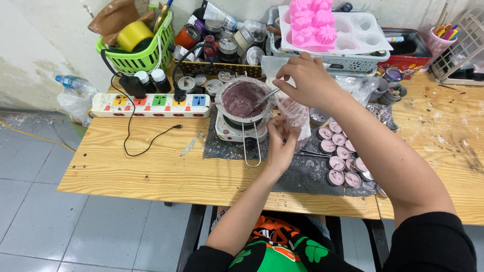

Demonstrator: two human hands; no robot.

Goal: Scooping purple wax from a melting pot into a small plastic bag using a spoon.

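The right hand (307,80) is pinching a thin metal spoon (266,96), its tip dipping left into the pot (243,99) of mauve wax on the small heater (233,132). The left hand (280,141) is gripping a clear plastic cup (294,114) just right of the pot, close enough for transferring wax, with filled tealight tins (341,153) lying to the near right.

left hand (280,142) cupped, right hand (306,80) pinching above

We're seeing bright, even daylight, soft shadows pooling under the counter (151,171). The picture's sharp throughout, slight wide-angle bending at the edges, faint sheen on the floor tiles (45,221), no harsh glare.
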